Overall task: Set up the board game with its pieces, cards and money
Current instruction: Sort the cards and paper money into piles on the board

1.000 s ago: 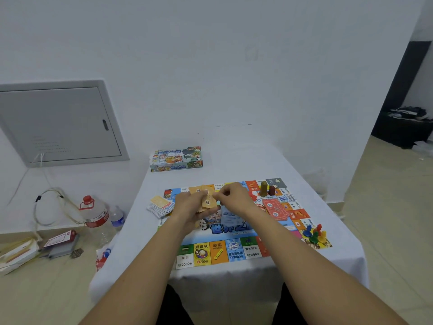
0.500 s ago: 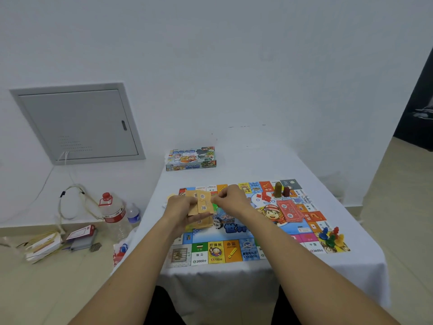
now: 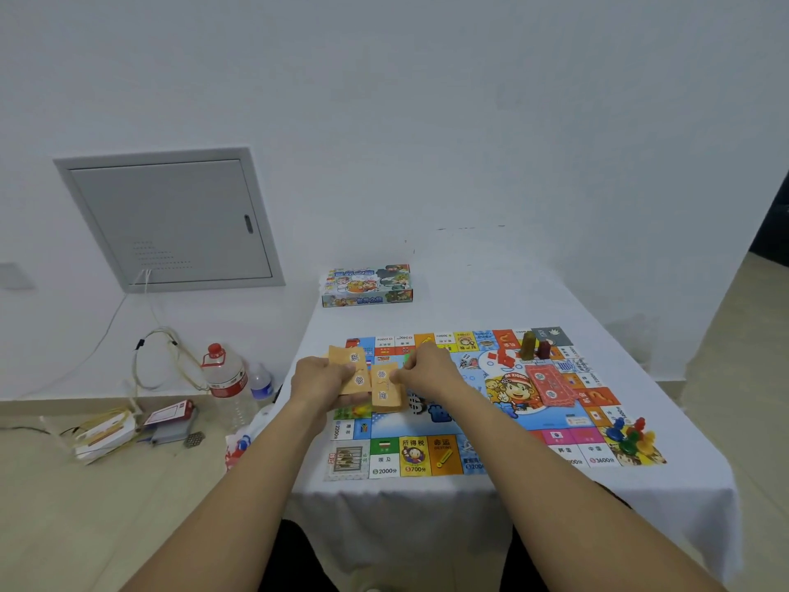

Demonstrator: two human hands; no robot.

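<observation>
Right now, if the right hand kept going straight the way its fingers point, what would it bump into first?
Its fingers point left, so the right hand would probably meet the orange paper money it already pinches, then the left hand just beyond. Depth is hard to judge.

Far strip of table (image 3: 491, 292): bare white cloth right of the game box (image 3: 368, 285); a hand could pass there.
Board (image 3: 427, 457), upper right corner: two upright tower pieces (image 3: 533, 346) stand close together (a low sweep would meet them).
Board, lower right corner: cluster of coloured pawns (image 3: 632, 435) blocks that square.
Board centre right: flat red notes (image 3: 550, 384), no height.
Right table edge: open cloth beside the board.
Left of frame: bottles (image 3: 226, 380) on the floor, just beside the table.
</observation>
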